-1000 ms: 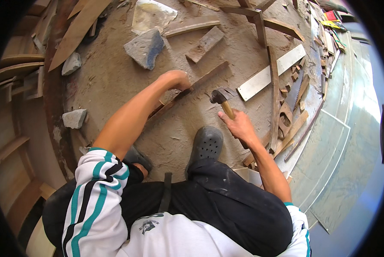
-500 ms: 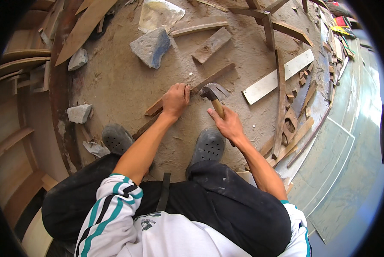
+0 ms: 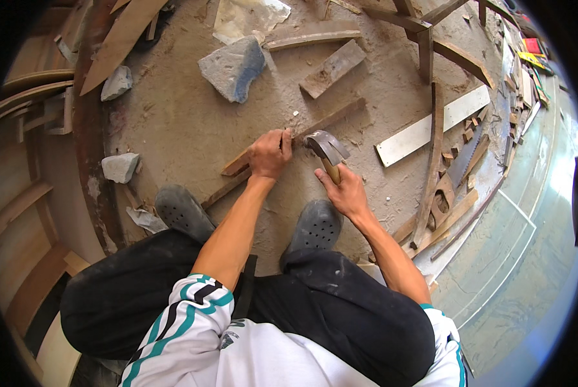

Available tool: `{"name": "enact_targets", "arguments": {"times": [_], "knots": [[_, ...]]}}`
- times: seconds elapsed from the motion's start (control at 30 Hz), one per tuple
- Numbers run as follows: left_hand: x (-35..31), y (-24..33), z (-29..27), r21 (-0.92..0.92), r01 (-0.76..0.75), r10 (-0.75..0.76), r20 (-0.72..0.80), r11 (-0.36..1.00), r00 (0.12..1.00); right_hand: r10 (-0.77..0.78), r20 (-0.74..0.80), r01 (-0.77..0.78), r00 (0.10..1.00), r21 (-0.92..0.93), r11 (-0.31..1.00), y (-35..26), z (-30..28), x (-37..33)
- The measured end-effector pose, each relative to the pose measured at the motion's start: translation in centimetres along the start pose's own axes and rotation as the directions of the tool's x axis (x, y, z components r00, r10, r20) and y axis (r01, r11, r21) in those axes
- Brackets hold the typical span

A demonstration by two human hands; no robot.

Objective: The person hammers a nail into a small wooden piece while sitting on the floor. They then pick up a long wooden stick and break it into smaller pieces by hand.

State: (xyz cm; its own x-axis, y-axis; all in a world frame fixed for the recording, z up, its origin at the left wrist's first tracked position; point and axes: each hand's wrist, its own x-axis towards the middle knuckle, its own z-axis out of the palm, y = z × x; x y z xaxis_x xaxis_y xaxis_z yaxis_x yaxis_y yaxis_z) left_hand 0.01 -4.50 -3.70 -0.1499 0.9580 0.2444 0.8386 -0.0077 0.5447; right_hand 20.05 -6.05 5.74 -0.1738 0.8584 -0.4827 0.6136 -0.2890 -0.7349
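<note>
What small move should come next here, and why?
Probably a light, careful tap on the wooden strip: the left hand is bent over it, and the right hand holds the hammer by its handle, with the striking end close beside the left hand. Whether the left hand pinches something small there, I cannot tell.

Left of the left hand: bare floor, open sideways as far as one pale stone.
Ahead of the left hand: open floor, then one blue-sided stone, well apart.
Beneath the left hand: one wooden strip, low, running diagonally ahead-right and back-left.
Between the hands: one hammer, in the right hand, its head near the left hand; gap narrow.
Right of the right hand: short floor lane, then one long batten across a white board.
Toward the body: two grey shoes, floor between them.
</note>
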Motion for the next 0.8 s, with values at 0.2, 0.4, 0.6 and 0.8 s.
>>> {"name": "enact_targets", "arguments": {"times": [0.2,0.4,0.6,0.8], "knots": [[0.2,0.3,-0.3,-0.017,0.107,-0.106,0.051,0.994,0.993,0.005,0.043,-0.002,0.999,-0.062,0.998,-1.1,-0.6,0.5],[0.5,0.1,-0.5,-0.014,0.075,-0.075,0.02,0.997,0.997,0.122,0.106,-0.114,0.987,-0.075,0.991,-1.9,-1.4,0.9],[0.4,-1.6,-2.2,-0.047,-0.062,0.068,0.159,0.997,0.985,0.095,0.045,-0.092,0.994,-0.059,0.994,-1.1,-1.3,0.7],[-2.1,-4.9,-4.5,0.197,-0.013,-0.007,0.102,0.98,0.995,0.074,0.083,-0.066,0.994,-0.094,0.993,-1.0,-1.1,0.7]]}}
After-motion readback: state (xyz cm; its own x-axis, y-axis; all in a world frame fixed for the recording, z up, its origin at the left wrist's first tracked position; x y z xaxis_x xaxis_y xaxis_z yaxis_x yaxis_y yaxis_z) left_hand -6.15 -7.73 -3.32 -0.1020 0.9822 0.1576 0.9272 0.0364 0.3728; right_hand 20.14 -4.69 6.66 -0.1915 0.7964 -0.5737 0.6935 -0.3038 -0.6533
